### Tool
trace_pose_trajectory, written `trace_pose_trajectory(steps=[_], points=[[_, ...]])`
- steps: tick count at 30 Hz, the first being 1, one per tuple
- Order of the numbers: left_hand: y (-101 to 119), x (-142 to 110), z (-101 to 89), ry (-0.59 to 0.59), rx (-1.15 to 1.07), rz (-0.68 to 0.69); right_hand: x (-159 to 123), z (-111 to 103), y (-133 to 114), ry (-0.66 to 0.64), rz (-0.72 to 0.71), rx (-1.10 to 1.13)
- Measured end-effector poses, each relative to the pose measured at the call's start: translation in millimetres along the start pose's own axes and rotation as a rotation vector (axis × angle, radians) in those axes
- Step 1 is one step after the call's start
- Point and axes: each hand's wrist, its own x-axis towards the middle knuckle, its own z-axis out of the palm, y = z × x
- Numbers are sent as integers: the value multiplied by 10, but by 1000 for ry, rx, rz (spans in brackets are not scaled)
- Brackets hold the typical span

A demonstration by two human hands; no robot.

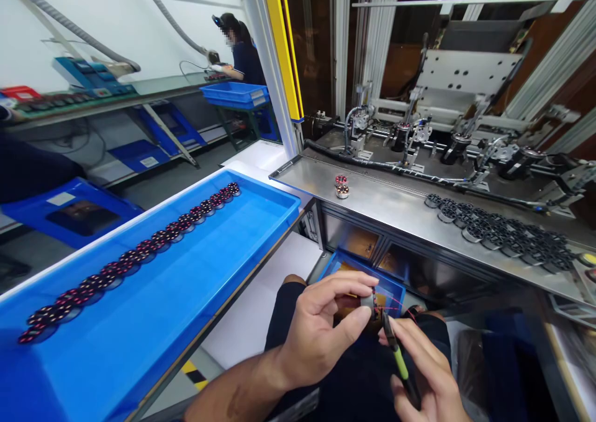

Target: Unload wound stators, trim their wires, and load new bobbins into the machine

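Bright white wall and a long bench fill the far left of the workshop, with a metal-framed winding machine (468,77) at the far right. Near the middle, the left hand (321,323) pinches a small ring-shaped motor stator (367,304) between thumb and fingers, apparently gripping its smooth outer rim so the wired face stays exposed. Fine red wires (388,309) trail rightward from it. The right hand (431,360) is closed around a slim pliers-like hand tool (400,361), its dark tip just beside the stator; whether it touches a wire is unclear. The hands are apart, close together.

Copper-red wound stators (153,245) lie in an overlapping diagonal band within the glossy blue plastic tray (233,248) at left, probably to keep them orderly. Two more (342,191) sit on the brushed-metal ledge (386,198); matte black, spoked cores (507,233) cluster at its right, presumably within reach of the machine.
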Motion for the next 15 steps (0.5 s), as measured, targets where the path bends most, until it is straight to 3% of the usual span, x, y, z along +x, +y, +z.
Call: trace_pose_trajectory(steps=[15], points=[[9, 8, -28, -22, 120, 89, 58, -36, -12, 50, 27, -50]])
